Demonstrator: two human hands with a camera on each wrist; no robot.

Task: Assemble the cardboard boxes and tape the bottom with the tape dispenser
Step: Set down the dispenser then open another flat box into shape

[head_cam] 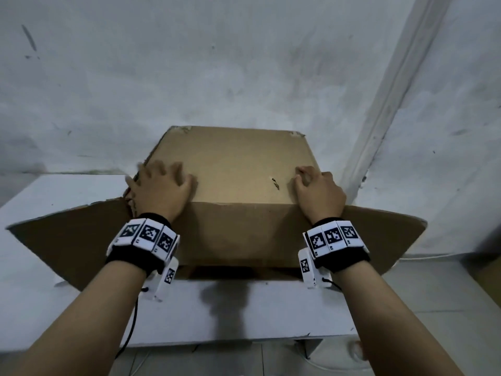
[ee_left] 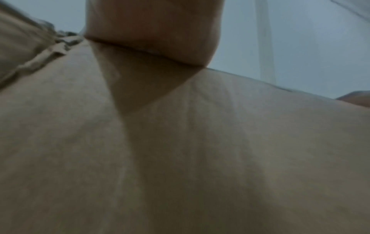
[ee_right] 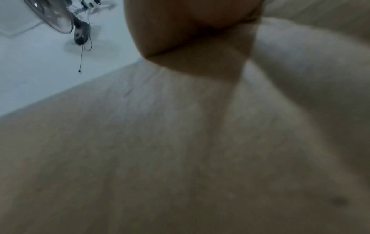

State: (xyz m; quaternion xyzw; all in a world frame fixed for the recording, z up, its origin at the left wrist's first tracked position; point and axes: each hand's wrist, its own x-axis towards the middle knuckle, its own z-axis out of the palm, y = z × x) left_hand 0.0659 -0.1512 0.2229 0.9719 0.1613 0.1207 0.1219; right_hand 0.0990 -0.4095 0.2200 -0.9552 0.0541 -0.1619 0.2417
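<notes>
A brown cardboard box (head_cam: 235,164) stands on the white table (head_cam: 244,313), closed panel up. Two side flaps splay out low at the left (head_cam: 67,240) and right (head_cam: 385,234). My left hand (head_cam: 160,185) lies on the panel's near left corner, fingers spread and blurred. My right hand (head_cam: 317,188) sits on the near right corner, fingers curled with their tips on the cardboard and nothing seen in them. In the left wrist view the heel of the left hand (ee_left: 152,23) presses on the box (ee_left: 180,158). The right wrist view shows the right hand (ee_right: 180,23) on cardboard (ee_right: 140,158).
A scuffed white wall rises just behind the box, with a white vertical trim (head_cam: 393,90) at the right. A black cable (head_cam: 130,329) hangs off the table's front edge. A standing fan (ee_right: 60,19) shows on the floor in the right wrist view.
</notes>
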